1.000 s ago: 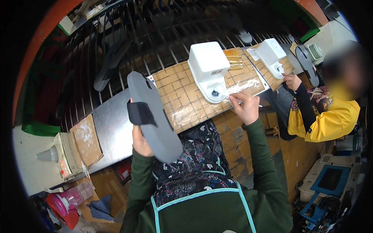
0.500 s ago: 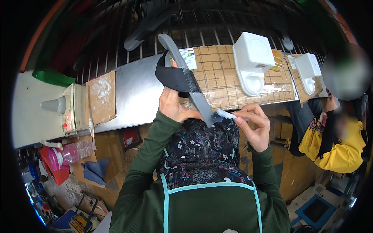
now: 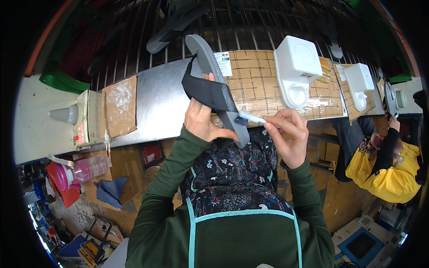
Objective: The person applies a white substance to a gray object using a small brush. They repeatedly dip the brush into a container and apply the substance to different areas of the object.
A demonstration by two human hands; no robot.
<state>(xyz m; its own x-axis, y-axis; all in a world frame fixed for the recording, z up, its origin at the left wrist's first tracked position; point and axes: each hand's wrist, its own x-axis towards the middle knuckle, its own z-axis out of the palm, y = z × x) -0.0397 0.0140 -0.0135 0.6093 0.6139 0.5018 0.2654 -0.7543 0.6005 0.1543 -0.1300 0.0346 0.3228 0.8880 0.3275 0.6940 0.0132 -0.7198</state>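
Head view: left hand (image 3: 201, 120) fingers clasp the grey sandal (image 3: 217, 91) at its black strap (image 3: 209, 93), held up over the tabletop (image 3: 156, 105). Right hand (image 3: 288, 138) fingers pinch a small white brush (image 3: 251, 118) against the sole's edge. It looks light and bendy foam; the strap seems the surest hold.

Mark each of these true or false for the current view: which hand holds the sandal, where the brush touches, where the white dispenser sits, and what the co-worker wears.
1. The left hand holds the grey sandal by its black strap. True.
2. The right hand is empty. False: it holds a small brush.
3. The brush tip touches the sandal's sole edge. True.
4. The white dispenser lies on the floor. False: it sits on the bench.
5. The co-worker wears red. False: yellow.
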